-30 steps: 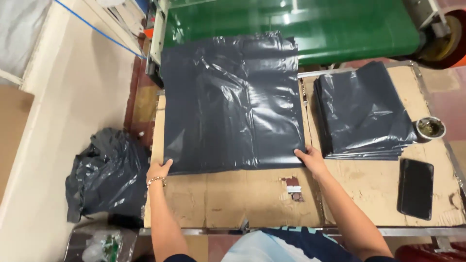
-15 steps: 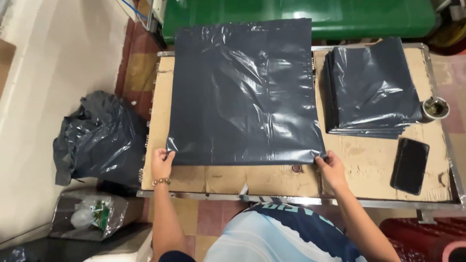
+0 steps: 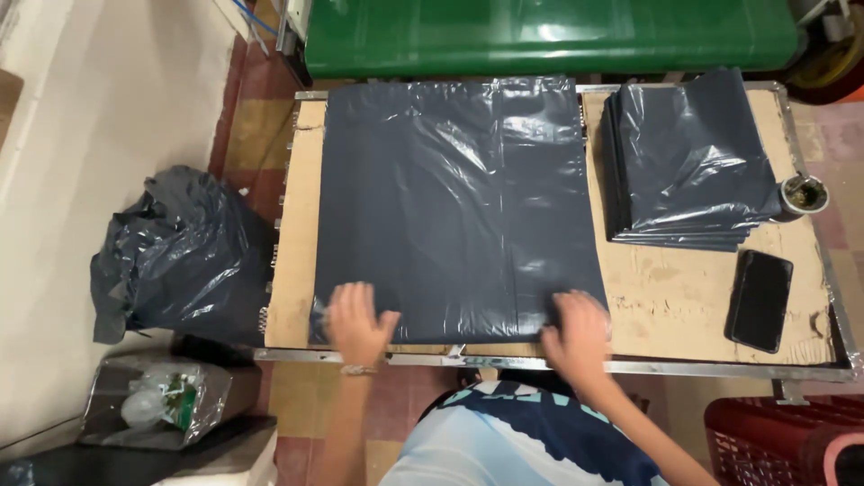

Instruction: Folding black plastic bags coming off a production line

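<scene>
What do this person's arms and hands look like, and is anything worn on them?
Both forearms are bare, with no sleeves reaching them and no gloves. The left hand has a thin beaded bracelet at the wrist. The right hand shows no ring, watch or band. Both hands are blurred, so finer detail cannot be told.

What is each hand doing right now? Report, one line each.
Left hand: open, fingers spread flat on the dark plastic sheet.
Right hand: open, pressing the sheet's near edge.
</scene>
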